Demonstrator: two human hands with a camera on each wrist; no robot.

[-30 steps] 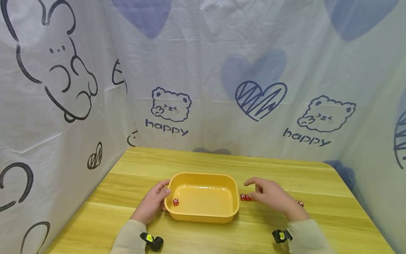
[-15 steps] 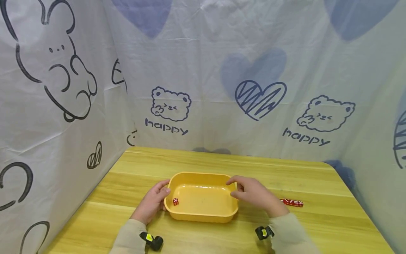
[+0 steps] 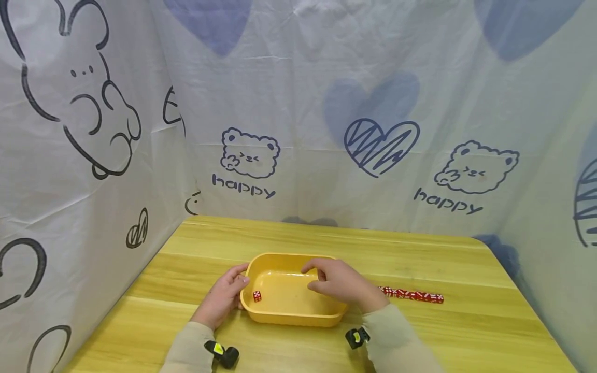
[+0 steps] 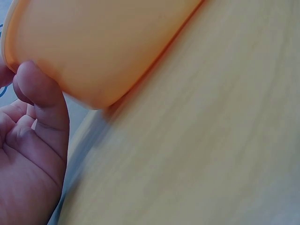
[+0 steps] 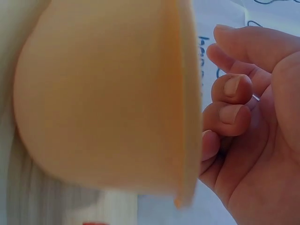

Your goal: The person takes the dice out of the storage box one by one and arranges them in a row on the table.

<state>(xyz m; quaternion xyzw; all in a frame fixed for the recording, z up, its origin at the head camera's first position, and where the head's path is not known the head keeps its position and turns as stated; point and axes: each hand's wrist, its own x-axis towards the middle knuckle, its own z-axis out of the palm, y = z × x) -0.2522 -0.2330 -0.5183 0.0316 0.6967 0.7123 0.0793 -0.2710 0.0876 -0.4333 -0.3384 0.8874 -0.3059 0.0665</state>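
A yellow plastic box (image 3: 294, 317) with rounded corners stands on the table in the head view. My left hand (image 3: 220, 298) grips its left end, the thumb (image 4: 41, 89) against the wall near the rim in the left wrist view. One red die (image 3: 257, 296) with white dots lies inside, close to that end. Over the right part of the box is my right hand (image 3: 344, 284), thumb and index finger apart with nothing between them. The right wrist view shows its other fingers (image 5: 228, 113) loosely bent, beyond the box wall. Right of the box, several red dice (image 3: 415, 295) form a row.
The wood-grain table (image 3: 466, 331) reaches back to a hanging white cloth (image 3: 308, 191) printed with hearts and bears. Another cloth side (image 3: 93, 207) bounds the table on the left. Black wrist cameras (image 3: 357, 338) sit on both wrists.
My right hand has moved left, from beside the dice row to over the box, uncovering more of the row. The left hand and the die in the box look unchanged.
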